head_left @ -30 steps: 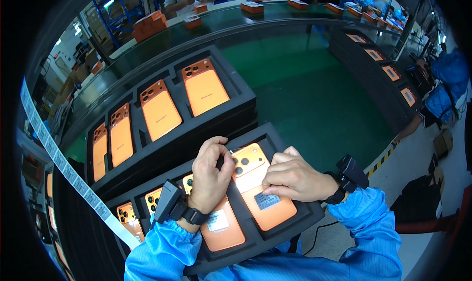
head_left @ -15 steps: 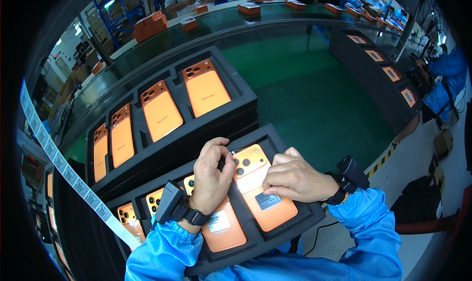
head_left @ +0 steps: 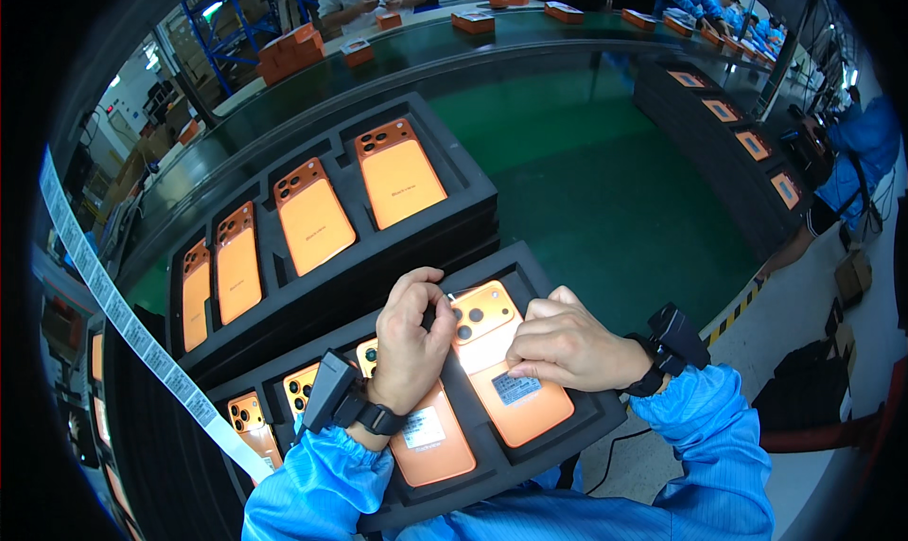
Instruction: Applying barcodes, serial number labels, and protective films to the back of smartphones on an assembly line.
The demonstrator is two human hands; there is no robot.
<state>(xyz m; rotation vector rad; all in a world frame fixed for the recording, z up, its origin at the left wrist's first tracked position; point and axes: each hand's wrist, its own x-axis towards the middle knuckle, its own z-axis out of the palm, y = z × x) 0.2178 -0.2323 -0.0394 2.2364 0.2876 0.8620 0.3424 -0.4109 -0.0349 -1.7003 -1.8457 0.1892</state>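
Observation:
An orange phone (head_left: 530, 422) lies back up in the right slot of the near black foam tray (head_left: 594, 420), with a small printed label (head_left: 515, 386) on its back. My right hand (head_left: 572, 344) is over this phone's right side, fingers curled and pressed together just above the label. Beside the camera lenses, at the phone's upper left, my left hand (head_left: 413, 333) has its thumb and forefinger in a pinch; a tiny pale bit shows by the fingertips. What either hand holds is too small or hidden to name. A second labelled phone (head_left: 440, 451) lies partly under my left wrist.
A white strip of labels (head_left: 142, 333) runs down the left to my left sleeve. Behind the near tray, stacked trays hold several orange phones (head_left: 402, 183). Orange boxes (head_left: 473, 22) stand on the far conveyor (head_left: 416, 53). More phones sit in a tray (head_left: 653, 92) at right; co-workers are beyond.
Both hands keep almost the same place and pose. The view has shifted slightly, and the orange boxes on the far conveyor have moved a little to the left.

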